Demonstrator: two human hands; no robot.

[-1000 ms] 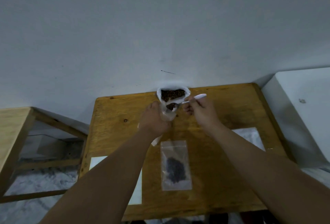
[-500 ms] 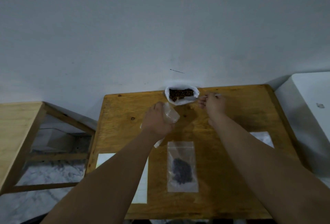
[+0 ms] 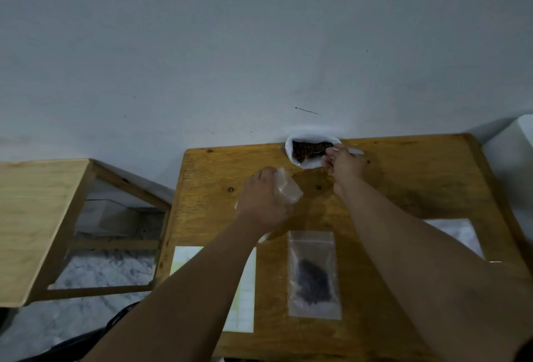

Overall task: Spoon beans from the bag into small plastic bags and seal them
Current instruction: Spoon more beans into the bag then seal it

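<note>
A white bag of dark beans stands open at the far edge of the wooden table, against the wall. My right hand holds a white plastic spoon whose bowl reaches into the beans. My left hand grips a small clear plastic bag, held up to the left of the bean bag. A filled small clear bag with dark beans lies flat on the table near me.
A white sheet lies under my left forearm, another pale sheet at the right. A lower wooden table stands to the left over a marbled floor. A white box-like object sits at far right.
My right hand carried the spoon from above the small bag back to the bean bag. My left hand lowered the small bag away from the bean bag.
</note>
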